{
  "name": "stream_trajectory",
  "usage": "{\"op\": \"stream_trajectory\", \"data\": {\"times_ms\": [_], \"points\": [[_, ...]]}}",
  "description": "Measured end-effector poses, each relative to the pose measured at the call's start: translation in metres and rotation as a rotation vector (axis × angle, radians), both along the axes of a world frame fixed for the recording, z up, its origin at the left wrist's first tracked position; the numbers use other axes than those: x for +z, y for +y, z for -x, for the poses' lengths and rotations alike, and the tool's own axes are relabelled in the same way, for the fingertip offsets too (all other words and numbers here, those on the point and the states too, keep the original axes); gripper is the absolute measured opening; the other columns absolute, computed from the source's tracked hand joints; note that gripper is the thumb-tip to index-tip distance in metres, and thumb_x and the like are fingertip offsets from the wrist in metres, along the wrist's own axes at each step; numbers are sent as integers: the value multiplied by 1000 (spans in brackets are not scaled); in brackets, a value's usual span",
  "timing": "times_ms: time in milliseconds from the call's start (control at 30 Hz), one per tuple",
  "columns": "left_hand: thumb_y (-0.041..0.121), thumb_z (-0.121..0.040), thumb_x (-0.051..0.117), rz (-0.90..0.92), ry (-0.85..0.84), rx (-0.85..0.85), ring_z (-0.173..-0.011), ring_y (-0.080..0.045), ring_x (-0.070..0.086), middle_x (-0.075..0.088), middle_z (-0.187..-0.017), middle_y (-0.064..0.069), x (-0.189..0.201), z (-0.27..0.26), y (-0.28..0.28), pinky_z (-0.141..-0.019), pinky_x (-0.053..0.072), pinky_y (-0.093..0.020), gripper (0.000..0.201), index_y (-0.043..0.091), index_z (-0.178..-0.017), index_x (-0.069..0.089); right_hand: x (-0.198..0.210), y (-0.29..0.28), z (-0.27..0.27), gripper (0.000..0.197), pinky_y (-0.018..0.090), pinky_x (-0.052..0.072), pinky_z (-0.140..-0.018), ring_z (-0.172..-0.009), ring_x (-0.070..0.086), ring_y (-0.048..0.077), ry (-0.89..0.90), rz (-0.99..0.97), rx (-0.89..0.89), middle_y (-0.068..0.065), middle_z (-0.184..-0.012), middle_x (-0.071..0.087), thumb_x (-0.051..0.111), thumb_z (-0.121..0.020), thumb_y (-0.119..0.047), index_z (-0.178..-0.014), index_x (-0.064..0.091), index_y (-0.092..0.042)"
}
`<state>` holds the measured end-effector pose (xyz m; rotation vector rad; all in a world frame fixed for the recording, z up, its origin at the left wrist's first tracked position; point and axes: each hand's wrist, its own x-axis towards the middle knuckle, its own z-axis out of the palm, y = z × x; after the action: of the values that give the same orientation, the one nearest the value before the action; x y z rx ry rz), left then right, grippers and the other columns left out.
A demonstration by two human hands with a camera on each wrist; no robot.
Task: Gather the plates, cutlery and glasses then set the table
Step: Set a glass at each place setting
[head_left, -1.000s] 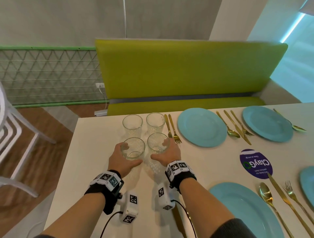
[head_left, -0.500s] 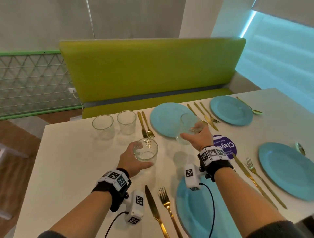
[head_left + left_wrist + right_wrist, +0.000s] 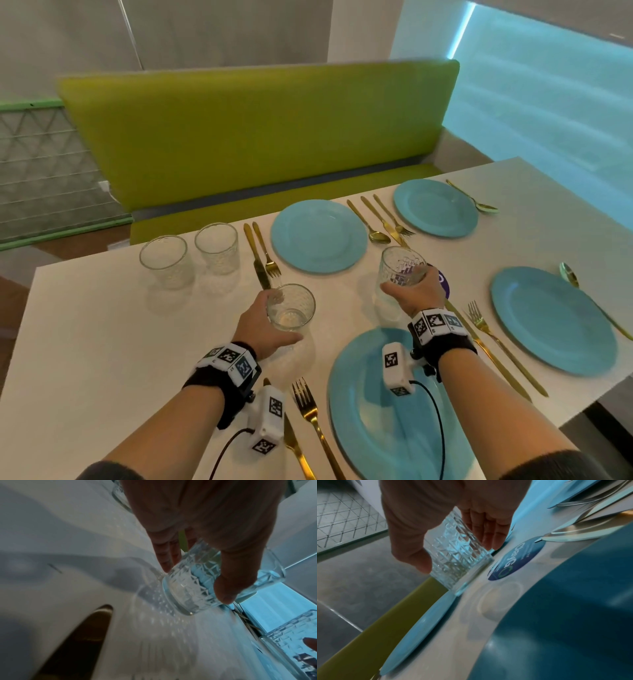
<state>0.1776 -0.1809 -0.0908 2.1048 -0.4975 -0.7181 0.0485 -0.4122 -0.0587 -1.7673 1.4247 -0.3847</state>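
My left hand (image 3: 263, 325) grips a clear cut glass (image 3: 291, 308) just above the white table (image 3: 85, 342), beyond the near knife (image 3: 294, 445) and fork (image 3: 308, 407). The left wrist view shows the thumb and fingers round that glass (image 3: 192, 588), its base close to the tabletop. My right hand (image 3: 414, 294) holds a second glass (image 3: 400, 270) in the air above the table, over the gap between the near blue plate (image 3: 370, 428) and the far one (image 3: 318, 236). In the right wrist view this glass (image 3: 458, 559) hangs clear of the surface.
Two more glasses (image 3: 164, 257) (image 3: 217, 246) stand at the far left of the table. Blue plates (image 3: 435, 207) (image 3: 551, 318) with gold cutlery (image 3: 376, 219) lie to the right. A purple sticker (image 3: 443, 284) is beyond my right hand. A green bench (image 3: 257, 137) runs behind.
Both hands have lifted their glasses away from the group of glasses and carried them right and nearer me; the left glass has come down close to the table.
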Motion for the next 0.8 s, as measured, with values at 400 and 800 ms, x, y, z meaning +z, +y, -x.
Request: {"op": "stream_trajectory", "data": {"times_ms": [400,800], "points": [[-2,-71,73,-168,71,-30,-124,-25,47,42,-142,-12,2,-19,23,-90,43,-27,92,11,-146,22,-20,-1,-10,79,35,45,-90,-117,52,34,49,-30,-74,17,-126,55,83,-64,-22,-129,40,-5],[4,-77,67,-128,23,139,-94,-19,55,58,-124,-10,13,-33,46,-87,44,-28,62,9,-133,42,13,14,-6,122,47,25,-115,-142,20,36,163,-14,-19,19,-154,21,85,-64,-20,-150,-1,-9]]}}
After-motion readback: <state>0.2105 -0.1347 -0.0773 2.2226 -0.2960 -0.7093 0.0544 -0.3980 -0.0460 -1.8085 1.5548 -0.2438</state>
